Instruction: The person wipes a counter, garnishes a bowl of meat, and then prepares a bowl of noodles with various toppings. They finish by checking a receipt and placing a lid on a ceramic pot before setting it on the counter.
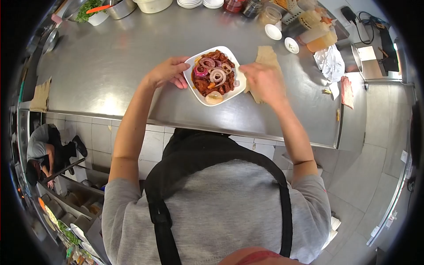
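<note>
A white rounded-square plate [204, 99] sits near the front of the steel counter. It carries glossy red-brown sauced pieces of food [224, 56] topped with rings of red onion [217, 76]. At its left rim is my left hand [170, 73], thumb on the edge and the other fingers spread low along the side. My right hand [265, 84] is closed at the opposite rim, its curled fingertips touching the edge; its thumb is hidden. Under and behind that hand lies a folded brown cloth [266, 56].
Along the back of the steel counter [110, 75] stand greens [88, 9], a pot [121, 9], stacked white dishes [190, 3] and jars. Sauce bottles [320, 35], small white dishes [273, 32] and crumpled foil [330, 65] are at right. Another person [44, 148] crouches at lower left.
</note>
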Motion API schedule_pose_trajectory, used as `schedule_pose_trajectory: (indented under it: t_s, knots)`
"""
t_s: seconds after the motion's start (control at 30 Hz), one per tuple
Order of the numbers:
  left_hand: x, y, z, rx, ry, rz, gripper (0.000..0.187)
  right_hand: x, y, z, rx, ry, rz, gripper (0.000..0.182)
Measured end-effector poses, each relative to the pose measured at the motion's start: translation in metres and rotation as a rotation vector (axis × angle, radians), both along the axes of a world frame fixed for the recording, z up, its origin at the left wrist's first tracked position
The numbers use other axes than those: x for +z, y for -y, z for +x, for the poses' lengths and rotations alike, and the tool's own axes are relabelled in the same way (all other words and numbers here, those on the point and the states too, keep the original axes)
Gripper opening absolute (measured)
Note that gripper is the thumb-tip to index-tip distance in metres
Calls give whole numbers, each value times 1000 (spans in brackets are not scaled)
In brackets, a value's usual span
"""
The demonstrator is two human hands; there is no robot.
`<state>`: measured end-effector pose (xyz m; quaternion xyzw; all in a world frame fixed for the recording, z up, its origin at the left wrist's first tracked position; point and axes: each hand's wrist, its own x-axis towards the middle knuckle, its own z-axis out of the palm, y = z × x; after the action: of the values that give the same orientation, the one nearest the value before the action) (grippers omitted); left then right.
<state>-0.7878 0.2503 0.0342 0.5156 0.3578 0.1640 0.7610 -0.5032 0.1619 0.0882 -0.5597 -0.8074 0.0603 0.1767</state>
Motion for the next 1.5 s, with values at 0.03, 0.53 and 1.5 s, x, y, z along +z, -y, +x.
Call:
schedule_pose_trajectory:
  t_s: [0.03, 0.53, 1.5]
  knots:
    - [-3, 1, -1, 6, 8, -8, 44, -11, 3, -5, 12, 83, -31, 23]
    - [-5, 74, 9, 298, 333, -266, 70, -68, 61, -18, -346, -1082, -478, 21]
    - [-27, 81, 81, 642, 460, -135, 73, 5, 20, 39, -255, -807, -652, 24]
